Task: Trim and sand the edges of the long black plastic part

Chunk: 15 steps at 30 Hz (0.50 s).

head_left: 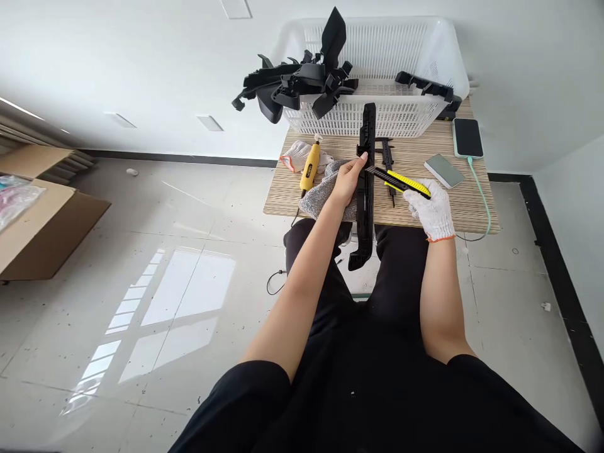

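A long black plastic part (366,207) stands lengthwise before me, reaching past the table's front edge. Bare and closed, my left hand (348,179) grips it near the middle, thumb on its edge. A white knit glove with an orange cuff covers my right hand (431,204). Its fingers are wrapped round a yellow and black utility knife (408,182), whose blade points left and meets or nearly meets the part's right edge. Under my left hand lies a grey cloth (321,196). Behind the knife, black calipers (387,157) rest on the table, partly hidden.
At the back of the wooden table (283,200) stands a white plastic basket (401,119) with black plastic parts (302,82) heaped over its left side. A yellow rotary tool (310,167) lies by a white glove (297,154). On the right are a grey-green box (444,171) and a cabled phone (467,138).
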Each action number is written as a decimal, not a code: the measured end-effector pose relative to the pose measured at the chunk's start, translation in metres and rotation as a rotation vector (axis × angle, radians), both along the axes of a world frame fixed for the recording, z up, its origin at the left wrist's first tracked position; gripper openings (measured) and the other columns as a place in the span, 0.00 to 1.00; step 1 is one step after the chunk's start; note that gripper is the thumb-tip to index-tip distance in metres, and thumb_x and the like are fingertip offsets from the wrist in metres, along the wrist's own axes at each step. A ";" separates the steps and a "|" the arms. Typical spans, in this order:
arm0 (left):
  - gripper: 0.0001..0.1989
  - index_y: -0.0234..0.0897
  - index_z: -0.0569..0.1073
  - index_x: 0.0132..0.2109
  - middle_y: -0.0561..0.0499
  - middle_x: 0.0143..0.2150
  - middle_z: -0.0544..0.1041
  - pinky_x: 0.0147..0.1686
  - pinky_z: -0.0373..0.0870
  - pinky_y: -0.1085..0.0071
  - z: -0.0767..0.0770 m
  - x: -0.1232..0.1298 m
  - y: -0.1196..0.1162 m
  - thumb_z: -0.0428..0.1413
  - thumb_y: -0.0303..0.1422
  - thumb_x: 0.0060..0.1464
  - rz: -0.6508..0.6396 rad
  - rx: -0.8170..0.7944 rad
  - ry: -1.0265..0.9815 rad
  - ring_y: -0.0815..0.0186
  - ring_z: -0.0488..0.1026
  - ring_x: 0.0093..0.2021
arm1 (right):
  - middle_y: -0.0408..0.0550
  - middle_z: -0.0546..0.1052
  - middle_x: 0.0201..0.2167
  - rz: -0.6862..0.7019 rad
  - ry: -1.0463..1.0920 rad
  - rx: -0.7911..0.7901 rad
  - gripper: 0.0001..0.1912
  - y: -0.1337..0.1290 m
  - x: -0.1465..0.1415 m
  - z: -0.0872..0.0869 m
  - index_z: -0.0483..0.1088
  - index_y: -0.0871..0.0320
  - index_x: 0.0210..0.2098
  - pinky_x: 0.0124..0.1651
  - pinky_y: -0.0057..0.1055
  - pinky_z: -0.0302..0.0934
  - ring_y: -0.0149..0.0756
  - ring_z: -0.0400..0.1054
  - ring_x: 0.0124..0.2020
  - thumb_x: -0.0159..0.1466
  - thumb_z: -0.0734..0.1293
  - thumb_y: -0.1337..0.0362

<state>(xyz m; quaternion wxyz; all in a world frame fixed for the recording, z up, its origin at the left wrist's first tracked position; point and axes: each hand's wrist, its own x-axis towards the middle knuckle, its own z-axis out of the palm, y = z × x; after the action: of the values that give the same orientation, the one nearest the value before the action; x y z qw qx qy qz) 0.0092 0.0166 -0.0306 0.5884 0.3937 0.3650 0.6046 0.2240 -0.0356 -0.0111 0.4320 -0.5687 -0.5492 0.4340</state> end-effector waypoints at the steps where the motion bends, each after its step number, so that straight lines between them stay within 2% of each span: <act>1: 0.14 0.39 0.81 0.38 0.48 0.40 0.83 0.66 0.68 0.54 0.000 0.000 0.000 0.58 0.43 0.64 0.006 -0.005 0.010 0.53 0.76 0.61 | 0.41 0.72 0.25 0.025 -0.021 -0.008 0.17 0.000 0.000 0.000 0.74 0.55 0.44 0.19 0.24 0.58 0.27 0.63 0.21 0.56 0.75 0.59; 7: 0.13 0.40 0.81 0.38 0.50 0.40 0.82 0.65 0.69 0.57 -0.001 0.000 -0.003 0.59 0.43 0.64 0.010 -0.004 0.023 0.54 0.74 0.63 | 0.40 0.71 0.24 -0.023 -0.001 -0.001 0.15 -0.001 -0.001 0.001 0.74 0.54 0.43 0.17 0.23 0.55 0.26 0.61 0.19 0.57 0.73 0.60; 10: 0.11 0.39 0.81 0.41 0.51 0.42 0.82 0.63 0.71 0.55 -0.004 0.000 -0.002 0.61 0.42 0.62 0.065 -0.034 -0.009 0.53 0.74 0.63 | 0.40 0.72 0.25 0.006 -0.035 -0.021 0.15 -0.003 -0.002 0.001 0.74 0.55 0.42 0.18 0.24 0.57 0.27 0.62 0.20 0.56 0.75 0.60; 12: 0.11 0.40 0.80 0.45 0.51 0.43 0.81 0.62 0.72 0.54 -0.006 -0.001 0.000 0.62 0.41 0.61 0.103 -0.059 -0.015 0.52 0.74 0.63 | 0.40 0.72 0.25 -0.044 -0.031 -0.005 0.15 -0.004 -0.002 0.001 0.74 0.54 0.43 0.17 0.24 0.56 0.27 0.61 0.20 0.56 0.74 0.60; 15: 0.11 0.39 0.80 0.45 0.50 0.45 0.81 0.63 0.71 0.55 -0.008 -0.001 0.002 0.62 0.40 0.61 0.099 -0.079 -0.032 0.52 0.73 0.63 | 0.40 0.72 0.25 -0.046 -0.016 -0.012 0.15 -0.004 -0.001 0.001 0.74 0.54 0.43 0.17 0.23 0.55 0.26 0.61 0.20 0.57 0.74 0.59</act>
<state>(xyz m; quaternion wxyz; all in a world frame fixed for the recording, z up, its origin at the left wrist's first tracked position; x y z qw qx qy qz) 0.0082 0.0184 -0.0388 0.5787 0.3420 0.3980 0.6242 0.2228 -0.0400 -0.0104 0.4341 -0.5874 -0.5364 0.4228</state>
